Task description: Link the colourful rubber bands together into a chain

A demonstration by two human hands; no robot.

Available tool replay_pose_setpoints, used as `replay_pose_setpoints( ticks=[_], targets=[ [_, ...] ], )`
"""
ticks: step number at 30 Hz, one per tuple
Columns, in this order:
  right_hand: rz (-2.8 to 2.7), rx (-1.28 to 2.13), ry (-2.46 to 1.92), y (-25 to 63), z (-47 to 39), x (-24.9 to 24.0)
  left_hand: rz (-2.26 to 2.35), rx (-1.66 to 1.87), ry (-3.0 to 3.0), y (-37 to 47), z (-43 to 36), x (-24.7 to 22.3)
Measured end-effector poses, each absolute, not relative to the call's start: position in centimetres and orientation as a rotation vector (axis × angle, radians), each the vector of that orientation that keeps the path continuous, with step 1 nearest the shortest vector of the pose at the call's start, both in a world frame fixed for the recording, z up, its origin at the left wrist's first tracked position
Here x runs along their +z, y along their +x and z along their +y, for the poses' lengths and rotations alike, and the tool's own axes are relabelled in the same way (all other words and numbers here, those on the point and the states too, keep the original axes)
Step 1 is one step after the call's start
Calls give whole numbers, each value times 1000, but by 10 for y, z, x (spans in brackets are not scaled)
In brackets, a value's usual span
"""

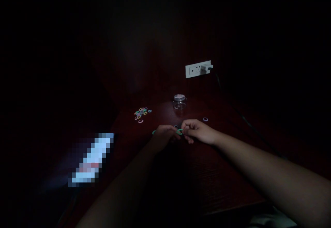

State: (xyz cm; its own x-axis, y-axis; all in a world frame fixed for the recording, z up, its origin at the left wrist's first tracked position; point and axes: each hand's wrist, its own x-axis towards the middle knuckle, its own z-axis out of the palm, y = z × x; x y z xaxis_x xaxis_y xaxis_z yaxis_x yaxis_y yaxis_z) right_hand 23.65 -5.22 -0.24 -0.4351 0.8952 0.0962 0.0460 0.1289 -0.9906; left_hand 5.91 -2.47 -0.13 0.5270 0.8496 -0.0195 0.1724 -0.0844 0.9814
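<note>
A small green hair tie is held up between my two hands over the dark red table. My right hand pinches its right side between thumb and finger. The fingertips of my left hand close on its left side, though shadow partly hides them. Another green hair tie shows at the outer edge of my left hand. Just behind the held one lies a pale hair tie. To the right of my right hand rests a single light purple hair tie.
A pile of mixed-colour hair ties lies at the back left. A clear lidded jar stands behind my hands. The wall socket holds a plug, with a cable running along the right. A blurred bright screen is at the left.
</note>
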Motion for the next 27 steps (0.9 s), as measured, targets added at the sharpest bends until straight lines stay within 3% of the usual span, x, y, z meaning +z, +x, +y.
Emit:
replay_pose_setpoints(
  ticks=[27],
  targets=[
    [-1713, 1329, -1052, 238, -55, 2, 846, 683, 1599, 59, -26, -1]
  ],
)
